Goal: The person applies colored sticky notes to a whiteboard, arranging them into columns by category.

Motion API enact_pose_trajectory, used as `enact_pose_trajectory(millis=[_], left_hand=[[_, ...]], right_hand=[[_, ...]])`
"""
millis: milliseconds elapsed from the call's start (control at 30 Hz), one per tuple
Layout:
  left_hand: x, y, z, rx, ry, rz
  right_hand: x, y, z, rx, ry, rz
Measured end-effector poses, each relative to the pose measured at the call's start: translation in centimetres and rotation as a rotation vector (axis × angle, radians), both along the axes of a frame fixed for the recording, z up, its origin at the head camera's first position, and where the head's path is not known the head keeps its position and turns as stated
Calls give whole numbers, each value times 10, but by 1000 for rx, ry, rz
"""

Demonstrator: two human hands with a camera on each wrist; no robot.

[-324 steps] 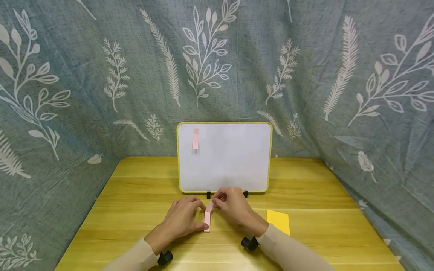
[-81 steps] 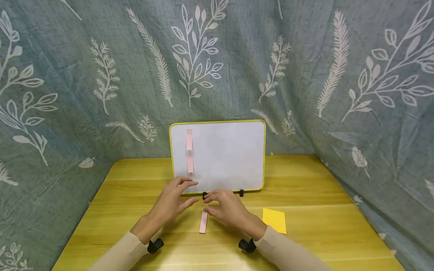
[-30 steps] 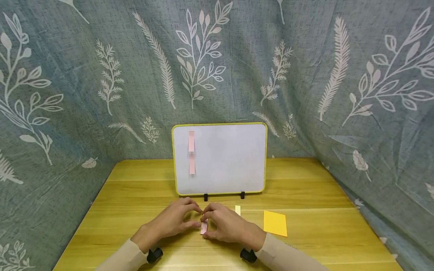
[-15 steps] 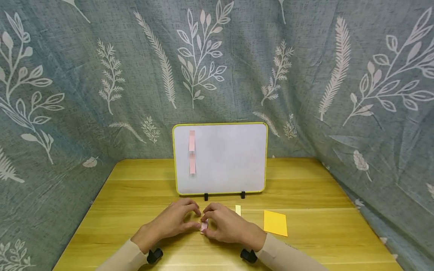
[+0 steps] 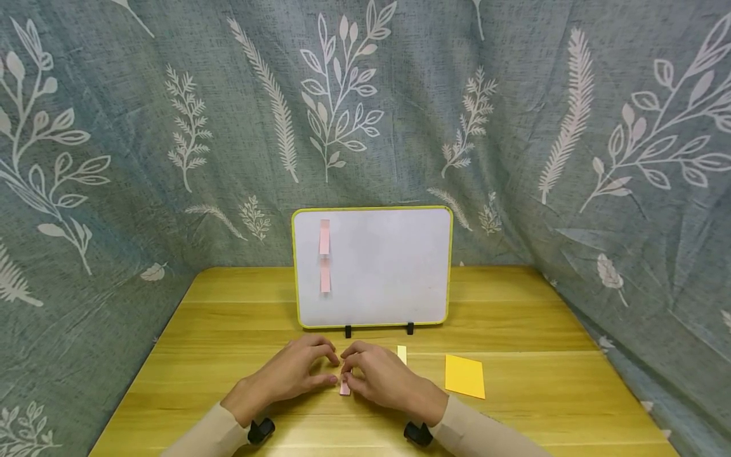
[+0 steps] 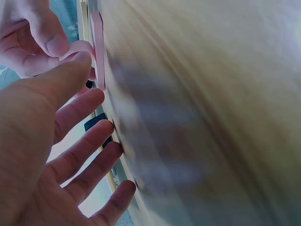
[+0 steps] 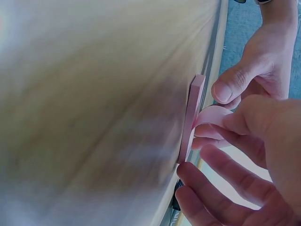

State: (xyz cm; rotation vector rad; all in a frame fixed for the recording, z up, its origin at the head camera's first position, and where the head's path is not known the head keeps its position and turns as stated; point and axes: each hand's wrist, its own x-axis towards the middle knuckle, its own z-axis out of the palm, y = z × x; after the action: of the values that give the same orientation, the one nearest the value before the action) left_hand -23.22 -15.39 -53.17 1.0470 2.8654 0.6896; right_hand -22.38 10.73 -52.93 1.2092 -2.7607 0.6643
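A narrow pink sticky note pad [image 5: 345, 389] lies on the table between the two hands. My right hand [image 5: 382, 376] pinches the top sticky note [image 7: 214, 115] between thumb and fingers, its near end bent up in a curl off the pad. The left hand [image 5: 294, 373] rests at the pad's left side, fingers spread and lightly bent. In the left wrist view its index fingertip is right at the pad's end, and its thumb overlaps the curled note. Two pink sticky notes [image 5: 324, 238] hang one below the other on the whiteboard [image 5: 388, 273].
The yellow-framed whiteboard stands upright on small black feet [image 5: 410, 328] beyond the hands. Behind the right hand shows a pale yellow strip [image 5: 402, 354]. A yellow-orange square of paper [image 5: 465, 376] lies farther right. Patterned cloth [image 5: 365, 127] hangs around the table.
Since the oldest frame, a second pink note has appeared below the first on the board. Over the last second, the right thumb has moved away from the pad's near end, curling the top note up.
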Motion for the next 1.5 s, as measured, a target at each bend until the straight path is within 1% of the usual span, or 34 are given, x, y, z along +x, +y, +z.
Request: enact_pose_trajectory(millis=[133,333,467,667,867,1033,1200,1400,1500], left_hand=[[0,0,2,2,-3,-1],[1,0,4,5,-13,0],[2,2,4,15,-3,-6],[6,6,3,14,39,-10],[7,12,2,7,61,28],[8,15,-2,12,79,55],[11,17,-4,24,73,88],[14,19,-4,83,60,117],[15,19,-5,96,57,116]], right_hand=[[-1,0,2,-7,-8,-14],[-3,0,5,-46,-18,3],[-5,0,5,-88,-66,12],[-5,0,6,-146,-124,12],[-6,0,9,-214,-229,-19],[-6,0,10,-240,-270,-37],[-8,-1,11,-259,-283,-89],[-11,0,13,-248,-230,-157],[-13,0,12,-233,-205,-195]])
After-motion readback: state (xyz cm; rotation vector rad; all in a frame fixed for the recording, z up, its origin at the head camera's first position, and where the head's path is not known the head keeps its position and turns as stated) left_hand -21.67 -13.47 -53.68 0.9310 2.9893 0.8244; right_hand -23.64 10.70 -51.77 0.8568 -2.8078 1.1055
